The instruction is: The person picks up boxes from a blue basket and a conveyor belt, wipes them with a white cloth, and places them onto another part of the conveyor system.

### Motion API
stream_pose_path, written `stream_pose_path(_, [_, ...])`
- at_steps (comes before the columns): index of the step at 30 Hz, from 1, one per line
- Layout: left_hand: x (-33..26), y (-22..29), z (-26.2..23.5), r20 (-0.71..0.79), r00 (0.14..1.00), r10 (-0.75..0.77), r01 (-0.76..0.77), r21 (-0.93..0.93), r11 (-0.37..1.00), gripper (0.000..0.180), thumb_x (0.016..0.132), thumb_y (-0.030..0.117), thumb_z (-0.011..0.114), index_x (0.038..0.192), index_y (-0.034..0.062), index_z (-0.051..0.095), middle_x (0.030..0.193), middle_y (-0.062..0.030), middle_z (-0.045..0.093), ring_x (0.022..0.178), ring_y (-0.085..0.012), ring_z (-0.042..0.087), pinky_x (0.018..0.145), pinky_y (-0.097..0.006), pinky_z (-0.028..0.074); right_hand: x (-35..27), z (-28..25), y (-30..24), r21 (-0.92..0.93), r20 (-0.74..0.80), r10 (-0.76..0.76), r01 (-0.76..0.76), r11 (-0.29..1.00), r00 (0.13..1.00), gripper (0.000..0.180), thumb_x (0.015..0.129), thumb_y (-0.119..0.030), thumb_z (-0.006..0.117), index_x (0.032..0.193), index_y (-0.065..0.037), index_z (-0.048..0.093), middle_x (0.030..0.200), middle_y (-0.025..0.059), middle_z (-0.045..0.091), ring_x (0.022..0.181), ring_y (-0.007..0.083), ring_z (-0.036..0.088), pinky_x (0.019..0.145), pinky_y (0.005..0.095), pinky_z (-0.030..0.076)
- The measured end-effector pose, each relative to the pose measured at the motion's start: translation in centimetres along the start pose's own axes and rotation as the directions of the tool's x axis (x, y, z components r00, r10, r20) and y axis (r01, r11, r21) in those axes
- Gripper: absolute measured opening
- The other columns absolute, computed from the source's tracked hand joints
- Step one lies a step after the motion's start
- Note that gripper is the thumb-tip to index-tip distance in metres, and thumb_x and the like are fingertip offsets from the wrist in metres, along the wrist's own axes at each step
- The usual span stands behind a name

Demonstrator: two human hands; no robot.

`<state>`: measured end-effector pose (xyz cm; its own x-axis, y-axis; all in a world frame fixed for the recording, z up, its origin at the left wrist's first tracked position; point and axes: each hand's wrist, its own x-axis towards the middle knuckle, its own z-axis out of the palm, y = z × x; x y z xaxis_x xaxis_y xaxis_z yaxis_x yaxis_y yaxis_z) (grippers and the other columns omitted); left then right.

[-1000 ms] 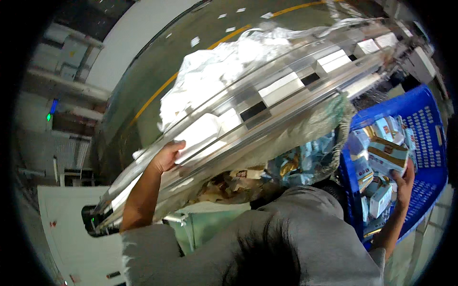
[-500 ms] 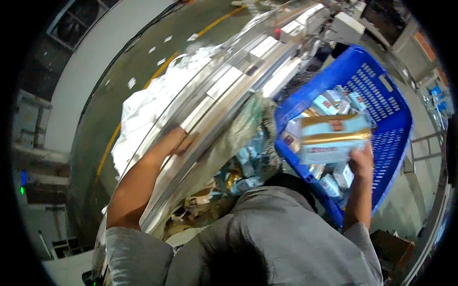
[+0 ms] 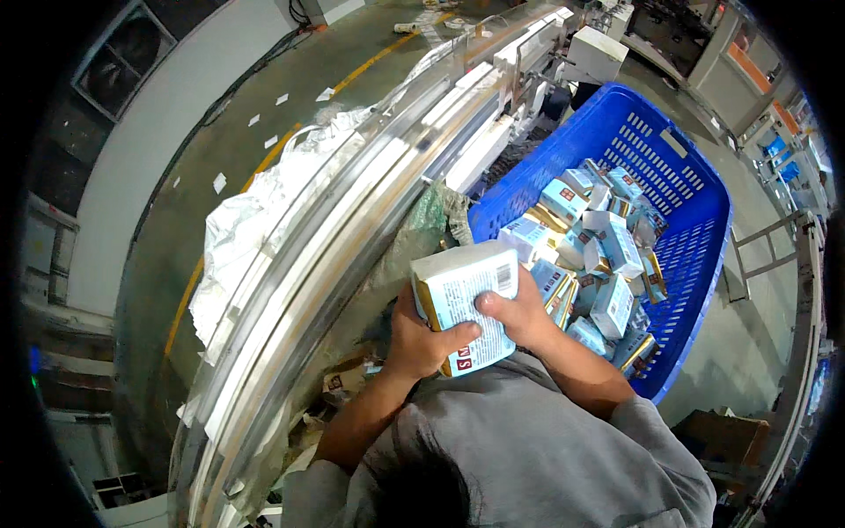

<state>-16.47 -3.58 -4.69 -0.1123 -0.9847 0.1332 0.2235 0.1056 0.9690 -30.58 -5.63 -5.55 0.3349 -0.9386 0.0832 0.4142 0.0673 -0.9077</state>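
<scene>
1. Pale-blue-and-white rectangular carton (image 3: 466,304) with a yellow edge and a barcode, at centre — gripped between both hands.
2. Heap of similar small cartons (image 3: 598,255) — blue, white, gold — at two o'clock, inside the blue crate (image 3: 695,229).

A carton (image 3: 465,304) sits between both hands, the left hand (image 3: 421,339) on its left side, the right hand (image 3: 518,315) on its right. To the right, a crate (image 3: 695,202) holds many cartons (image 3: 598,255). To the left runs a conveyor rail (image 3: 343,229), with crumpled sheeting (image 3: 255,220) beyond it.
</scene>
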Motion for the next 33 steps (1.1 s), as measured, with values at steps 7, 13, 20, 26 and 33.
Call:
stream_pose_path(7, [0.1, -0.8, -1.6, 0.259, 0.965, -0.048, 0.098, -0.183, 0.978, 0.06, 0.061, 0.018, 0.071, 0.107, -0.0033, 0.038, 0.094, -0.0107, 0.054, 0.092, -0.017, 0.051, 0.079, -0.033, 0.041, 0.5, -3.9, 0.8, 0.362, 0.162, 0.234, -0.278, 0.89, 0.959, 0.06, 0.066, -0.038, 0.063, 0.104, 0.005, 0.045, 0.091, 0.0154, 0.056, 0.08, 0.0222, 0.058, 0.068, 0.0303, 0.048])
stream_pose_path(13, [1.7, 0.9, -0.2, 0.181, 0.925, -0.335, 0.367, -0.195, 0.909, 0.035, 0.064, 0.012, 0.064, 0.095, 0.0001, 0.051, 0.088, -0.0085, 0.057, 0.076, -0.0179, 0.056, 0.069, -0.033, 0.045, 0.7, -2.7, -1.1, 0.379, 0.227, 0.148, -0.227, 0.897, 0.963, 0.059, 0.063, -0.027, 0.068, 0.108, 0.001, 0.043, 0.099, 0.0123, 0.054, 0.089, 0.0217, 0.054, 0.078, 0.0326, 0.042])
stream_pose_path(20, [2.6, 0.9, 2.3, 0.381, 0.917, 0.114, -0.353, 0.646, 0.677, 0.015, 0.069, 0.014, 0.06, 0.078, 0.0024, 0.055, 0.071, -0.0139, 0.055, 0.066, -0.0262, 0.055, 0.058, -0.034, 0.043, 6.5, -1.8, 0.4, -0.892, -0.036, -0.346, 0.126, 0.433, 0.938, 0.056, 0.064, -0.018, 0.066, 0.107, 0.001, 0.036, 0.09, 0.0182, 0.049, 0.084, 0.027, 0.05, 0.071, 0.0327, 0.039])
stream_pose_path(26, [0.9, 5.3, -4.1, 0.091, 0.994, -0.068, -0.01, 0.663, 0.749, 0.064, 0.056, 0.014, 0.072, 0.11, 0.0011, 0.039, 0.1, -0.0149, 0.048, 0.095, -0.0271, 0.048, 0.082, -0.035, 0.038, 2.8, -0.1, -1.7, -0.444, 0.253, -0.098, 0.206, 0.872, 0.963, 0.019, 0.072, -0.006, 0.058, 0.089, 0.003, 0.057, 0.083, 0.011, 0.059, 0.081, 0.0143, 0.054, 0.069, 0.0269, 0.043])
stream_pose_path(33, [-2.5, 8.0, -8.3, 0.055, 0.904, -0.424, 0.408, 0.186, 0.894, 0.073, 0.052, 0.015, 0.074, 0.113, 0.0003, 0.037, 0.102, -0.0116, 0.048, 0.094, -0.0219, 0.047, 0.084, -0.034, 0.036, 6.1, 4.9, -0.7, -0.162, -0.067, -0.239, 0.225, 0.961, 0.969, 0.013, 0.079, -0.011, 0.052, 0.07, -0.001, 0.053, 0.059, -0.0041, 0.047, 0.054, 0.0025, 0.04, 0.047, 0.0173, 0.032])
